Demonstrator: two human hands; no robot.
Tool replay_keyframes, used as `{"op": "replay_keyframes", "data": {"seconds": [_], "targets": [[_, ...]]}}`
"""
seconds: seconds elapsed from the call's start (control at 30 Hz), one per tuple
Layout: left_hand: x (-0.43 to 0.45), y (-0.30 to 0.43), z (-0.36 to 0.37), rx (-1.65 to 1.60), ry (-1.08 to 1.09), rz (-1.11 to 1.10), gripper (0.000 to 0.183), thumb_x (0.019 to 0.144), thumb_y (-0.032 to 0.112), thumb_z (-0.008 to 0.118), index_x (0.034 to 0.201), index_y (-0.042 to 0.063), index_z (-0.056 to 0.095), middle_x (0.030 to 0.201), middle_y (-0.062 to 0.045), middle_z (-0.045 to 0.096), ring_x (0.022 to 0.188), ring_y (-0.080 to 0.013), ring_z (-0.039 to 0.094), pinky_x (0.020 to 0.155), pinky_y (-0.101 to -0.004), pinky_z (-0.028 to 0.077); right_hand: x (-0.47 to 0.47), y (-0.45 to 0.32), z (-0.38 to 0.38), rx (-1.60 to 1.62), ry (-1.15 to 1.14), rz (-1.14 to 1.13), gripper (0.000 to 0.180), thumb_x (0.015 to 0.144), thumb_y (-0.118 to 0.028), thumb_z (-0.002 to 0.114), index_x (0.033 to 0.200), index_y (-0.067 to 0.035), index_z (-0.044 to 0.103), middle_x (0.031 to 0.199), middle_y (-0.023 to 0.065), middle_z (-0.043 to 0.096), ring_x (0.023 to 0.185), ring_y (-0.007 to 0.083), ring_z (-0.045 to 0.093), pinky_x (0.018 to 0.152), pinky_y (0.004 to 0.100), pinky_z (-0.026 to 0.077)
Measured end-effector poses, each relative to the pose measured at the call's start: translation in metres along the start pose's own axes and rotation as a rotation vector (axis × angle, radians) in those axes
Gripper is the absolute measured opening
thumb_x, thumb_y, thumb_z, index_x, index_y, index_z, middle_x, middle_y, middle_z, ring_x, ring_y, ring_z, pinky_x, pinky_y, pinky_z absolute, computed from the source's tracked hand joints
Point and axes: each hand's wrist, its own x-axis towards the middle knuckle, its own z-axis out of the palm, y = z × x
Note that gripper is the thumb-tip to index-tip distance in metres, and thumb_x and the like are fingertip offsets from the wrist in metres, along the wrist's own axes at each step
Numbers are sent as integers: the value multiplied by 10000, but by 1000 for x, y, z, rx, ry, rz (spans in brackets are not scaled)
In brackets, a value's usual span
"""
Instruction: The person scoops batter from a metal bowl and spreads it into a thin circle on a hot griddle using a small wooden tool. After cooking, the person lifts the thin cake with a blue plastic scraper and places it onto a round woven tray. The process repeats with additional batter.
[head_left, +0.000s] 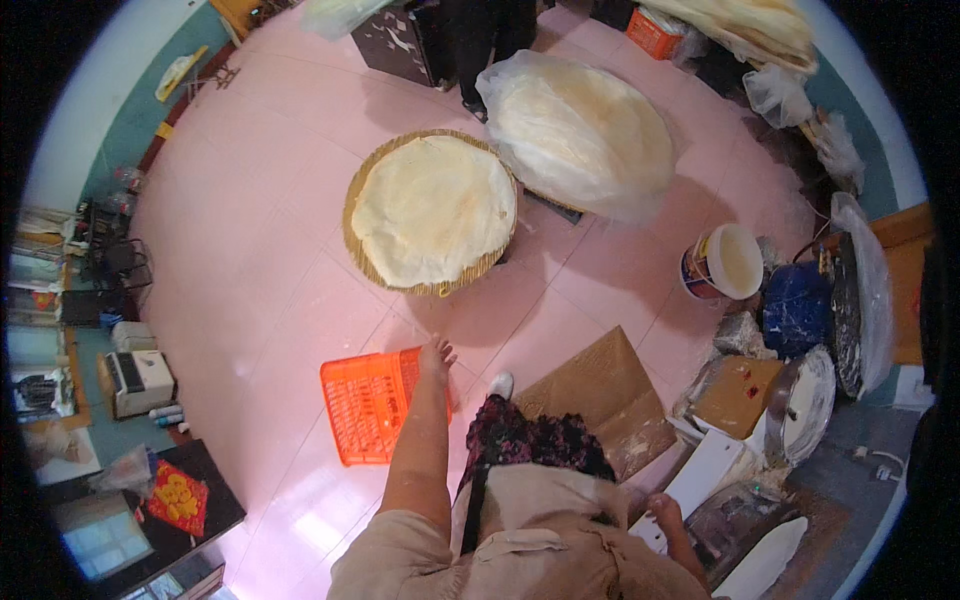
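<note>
My left hand (437, 357) reaches forward, fingers spread and apparently holding nothing. In the picture it overlaps the far right corner of an orange plastic crate (360, 412); whether it touches the crate I cannot tell. Beyond it, a large round pale flatbread or dough sheet (435, 210) lies on a round woven tray (357, 251). Low on my right side is my right hand (663, 513), fingers loosely bent, beside a long white board (701, 469). Nothing shows in that hand, but its inner side is hidden.
A plastic-covered stack of round flat sheets (585, 139) stands behind the tray, near a person's dark-clad legs (472, 52). At right are a white-rimmed bucket (735, 262), a blue drum (796, 309) and a round metal pan (806, 409). Flattened cardboard (592, 397) lies by my feet.
</note>
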Motion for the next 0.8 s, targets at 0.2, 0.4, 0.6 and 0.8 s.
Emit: {"op": "replay_keyframes", "data": {"seconds": [0.2,0.4,0.6,0.8], "targets": [[113,17,-18,-124,26,97,191,870,259,600,990,117,555,840,-14,550,692,-144,493,498,-249,398,-9,-97,66,158,51,135,219,888,-206,604,1064,-77,596,854,43,658,724,160,639,619,321,485],[118,34,-18,-408,19,44,200,902,211,570,1031,62,605,974,-63,616,859,-213,570,726,-300,490,-23,-122,119,10,-44,21,247,907,-191,587,1111,-52,588,942,56,645,836,164,631,715,313,502],[112,36,-24,-97,-93,333,202,922,161,520,1051,29,603,1000,-91,629,918,-217,587,790,-307,500,-20,-98,127,-205,14,-17,250,916,-192,577,1122,-52,585,962,61,648,853,165,631,748,307,506],[124,38,-35,-436,-366,326,261,913,148,552,1121,-9,568,1117,-107,607,1036,-228,556,927,-354,437,-7,-104,137,-102,-67,49,318,923,-270,560,1153,-51,576,972,89,651,870,176,620,762,329,493]]}}
